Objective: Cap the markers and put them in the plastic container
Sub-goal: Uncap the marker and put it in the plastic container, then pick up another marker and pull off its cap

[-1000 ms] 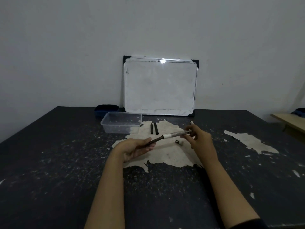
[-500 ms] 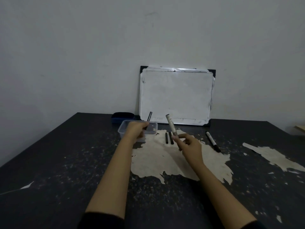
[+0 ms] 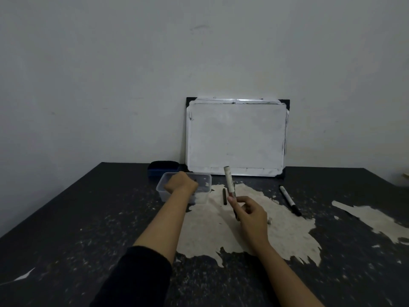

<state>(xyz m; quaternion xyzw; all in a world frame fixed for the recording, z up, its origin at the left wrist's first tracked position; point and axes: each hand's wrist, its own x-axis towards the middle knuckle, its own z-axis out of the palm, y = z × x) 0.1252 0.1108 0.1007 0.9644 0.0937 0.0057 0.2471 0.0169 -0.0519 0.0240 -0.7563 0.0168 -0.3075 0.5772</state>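
The clear plastic container stands on the dark table, left of centre. My left hand reaches down into it, fingers closed; only a dark tip of the marker it holds shows. My right hand holds a white-barrelled marker nearly upright, its lower end hidden in the fingers. A thin black marker lies on the pale patch between the hands. Another marker with a black cap lies to the right. A small pale cap rests beside my right hand.
A whiteboard leans on the wall at the table's back edge. A dark blue box sits behind the container. Pale worn patches mark the black tabletop.
My left hand has dropped from above the container's rim down into it with the dark marker. My right hand has kept the white marker upright in about the same place.
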